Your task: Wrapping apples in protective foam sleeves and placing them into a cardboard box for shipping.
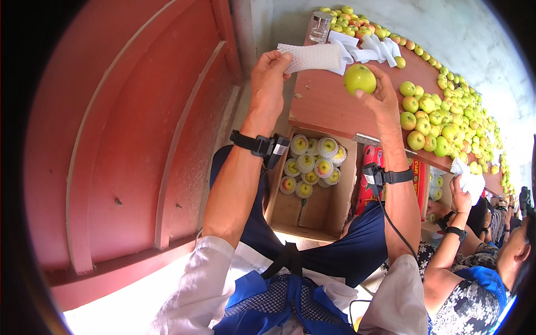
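Between the thumb and fingers of my left hand is one end of a flat white foam fruit net. Its far end points right, over the table's left edge. My right hand grips a green apple above the reddish table; net and apple are apart. Below my hands, a cardboard box sits between my knees. Several apples in foam nets fill its far part, while bare cardboard shows nearer me. More folded foam nets lie on the table beyond the apple.
A lidded glass jar stands at the table's far left corner. Loose apples are heaped rightward along the wall. A red door is at my left. Red printed cartons stand under the table. At right, a co-worker holds white foam.
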Tool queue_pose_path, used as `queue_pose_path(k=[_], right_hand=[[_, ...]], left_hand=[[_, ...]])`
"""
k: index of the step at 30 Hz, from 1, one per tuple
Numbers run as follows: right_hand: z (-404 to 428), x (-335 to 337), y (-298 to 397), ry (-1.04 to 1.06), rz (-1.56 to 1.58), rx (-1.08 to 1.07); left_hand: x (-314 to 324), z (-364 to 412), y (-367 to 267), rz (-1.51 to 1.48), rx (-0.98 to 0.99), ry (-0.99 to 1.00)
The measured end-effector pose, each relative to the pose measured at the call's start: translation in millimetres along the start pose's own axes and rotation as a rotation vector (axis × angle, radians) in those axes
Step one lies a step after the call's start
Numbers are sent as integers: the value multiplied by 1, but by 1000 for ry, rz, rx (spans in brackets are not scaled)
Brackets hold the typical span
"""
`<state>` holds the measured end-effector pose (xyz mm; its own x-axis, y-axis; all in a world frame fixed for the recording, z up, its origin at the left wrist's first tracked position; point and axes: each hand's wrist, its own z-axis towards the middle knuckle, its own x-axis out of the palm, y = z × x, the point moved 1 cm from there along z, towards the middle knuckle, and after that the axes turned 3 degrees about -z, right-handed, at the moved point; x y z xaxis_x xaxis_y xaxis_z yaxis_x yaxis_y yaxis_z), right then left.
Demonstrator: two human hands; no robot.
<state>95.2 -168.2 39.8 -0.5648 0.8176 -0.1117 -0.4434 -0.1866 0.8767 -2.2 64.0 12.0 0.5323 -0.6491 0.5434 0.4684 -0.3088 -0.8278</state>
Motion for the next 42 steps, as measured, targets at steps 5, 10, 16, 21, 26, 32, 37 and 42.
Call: queue_pose_path(k=[5,10,16,21,26,32,37,42], right_hand=[[-5,-8,16,31,204,221],[-7,-4,22,86,222,313],[-8,-6,25,129,243,339],[-5,-13,22,169,334,345],[-6,-17,20,199,360,401],[-4,-27,21,191,379,439],[-7,-24,12,215,383,521],[-9,-22,2,211,450,576]], left_hand=[[11,-5,4,342,218,-15],[23,-20,3,726,452,108],[34,-37,3,1102,731,494],[42,-40,3,1094,836,542],[44,-42,5,1144,884,569],[43,-43,10,1133,793,542],[46,-43,15,1128,721,532],[48,-44,18,993,698,546]])
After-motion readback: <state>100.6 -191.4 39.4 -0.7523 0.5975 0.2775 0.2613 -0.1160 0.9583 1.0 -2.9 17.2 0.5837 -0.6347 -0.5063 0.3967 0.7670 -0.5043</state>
